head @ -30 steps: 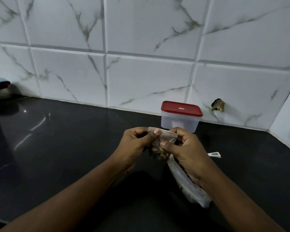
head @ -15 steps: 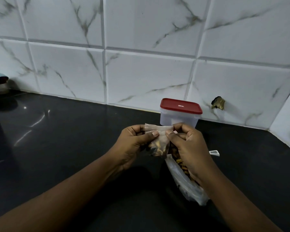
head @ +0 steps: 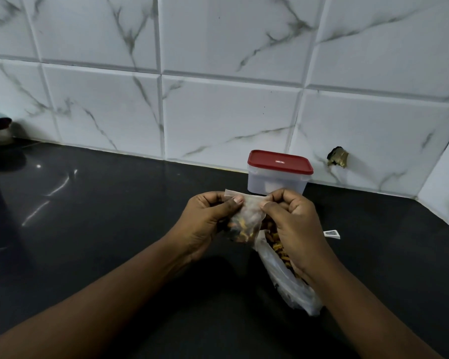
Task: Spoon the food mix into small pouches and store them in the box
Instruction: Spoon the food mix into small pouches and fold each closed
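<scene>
Head view: a small clear pouch (head: 247, 213), partly filled with brown and orange food mix (head: 240, 231), is held just above a black worktop (head: 101, 229). Its top edge is pinched at one end by the left hand (head: 208, 224) and at the other by the right hand (head: 294, 226), so the hands are close together. A larger clear bag (head: 285, 281) of the mix lies under the right wrist; whether it is gripped cannot be told. A box (head: 275, 183) closed by a red lid (head: 280, 161) stands just behind the hands, against a tiled wall (head: 218, 112). A small white object (head: 331, 233) lies near the right hand.
</scene>
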### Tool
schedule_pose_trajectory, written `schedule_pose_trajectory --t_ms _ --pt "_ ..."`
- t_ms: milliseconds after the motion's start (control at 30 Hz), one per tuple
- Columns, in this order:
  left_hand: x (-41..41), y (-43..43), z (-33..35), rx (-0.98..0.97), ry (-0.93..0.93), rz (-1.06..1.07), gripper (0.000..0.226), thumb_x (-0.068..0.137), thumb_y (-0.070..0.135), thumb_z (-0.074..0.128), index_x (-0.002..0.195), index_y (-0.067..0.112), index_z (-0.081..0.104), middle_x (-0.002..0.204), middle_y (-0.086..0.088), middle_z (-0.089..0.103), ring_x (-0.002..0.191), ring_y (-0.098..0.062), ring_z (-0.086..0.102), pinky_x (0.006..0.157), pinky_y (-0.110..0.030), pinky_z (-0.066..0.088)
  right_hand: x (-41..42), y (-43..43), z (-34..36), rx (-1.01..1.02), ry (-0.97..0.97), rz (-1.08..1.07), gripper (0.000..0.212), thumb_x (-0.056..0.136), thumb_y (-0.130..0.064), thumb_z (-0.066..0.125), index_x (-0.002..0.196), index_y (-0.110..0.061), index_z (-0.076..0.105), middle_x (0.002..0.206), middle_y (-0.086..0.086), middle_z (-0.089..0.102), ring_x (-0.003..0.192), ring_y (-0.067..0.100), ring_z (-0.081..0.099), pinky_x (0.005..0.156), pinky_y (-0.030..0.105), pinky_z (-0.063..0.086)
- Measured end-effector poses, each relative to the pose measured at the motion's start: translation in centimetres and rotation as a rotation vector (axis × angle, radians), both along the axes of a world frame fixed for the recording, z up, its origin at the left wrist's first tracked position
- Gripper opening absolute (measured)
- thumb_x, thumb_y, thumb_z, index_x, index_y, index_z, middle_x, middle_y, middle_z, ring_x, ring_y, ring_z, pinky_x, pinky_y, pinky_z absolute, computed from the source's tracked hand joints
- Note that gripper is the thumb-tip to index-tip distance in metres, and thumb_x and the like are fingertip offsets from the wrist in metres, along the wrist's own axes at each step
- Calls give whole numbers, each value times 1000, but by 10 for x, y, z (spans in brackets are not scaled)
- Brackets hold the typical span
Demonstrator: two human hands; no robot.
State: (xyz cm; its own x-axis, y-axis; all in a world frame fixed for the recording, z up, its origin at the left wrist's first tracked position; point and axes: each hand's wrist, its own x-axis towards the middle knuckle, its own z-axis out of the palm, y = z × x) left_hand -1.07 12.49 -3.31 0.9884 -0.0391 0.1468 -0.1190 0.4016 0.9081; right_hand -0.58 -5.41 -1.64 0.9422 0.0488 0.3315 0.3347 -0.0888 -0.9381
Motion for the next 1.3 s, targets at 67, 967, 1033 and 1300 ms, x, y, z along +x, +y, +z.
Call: schedule_pose_trajectory --t_ms 67,967,1033,1300 --pt "0 0 -1 -2 -5 -2 31 82 17 75 105 -3 74 103 -24 74 92 -32 72 80 -41 63 0 -1 0 -8 -3 -5 10 99 -3 63 91 -2 68 83 24 71 80 39 73 71 44 64" --pt "-3 -3 -1 135 -119 -32 30 83 12 75 108 -5 75 107 -23 76 98 -29 75 86 -34 62 -4 1 3 -108 22 62 13 99 -17 68 89 -11 73 86 14 75 83 32 73 80 48 61" --pt "-3 -4 -1 144 -115 -42 29 84 12 75 107 -4 76 106 -23 77 97 -29 75 86 -35 62 -4 1 3 -139 2 45 15 99 -19 67 88 -10 72 84 18 73 76 29 70 77 53 59" --pt "-4 -2 4 109 -71 -73 15 85 18 71 85 4 67 76 -8 69 71 -19 67 67 -27 58 -3 -1 3 -113 2 18 14 97 -10 64 85 -6 70 82 21 71 78 38 71 77 53 60"
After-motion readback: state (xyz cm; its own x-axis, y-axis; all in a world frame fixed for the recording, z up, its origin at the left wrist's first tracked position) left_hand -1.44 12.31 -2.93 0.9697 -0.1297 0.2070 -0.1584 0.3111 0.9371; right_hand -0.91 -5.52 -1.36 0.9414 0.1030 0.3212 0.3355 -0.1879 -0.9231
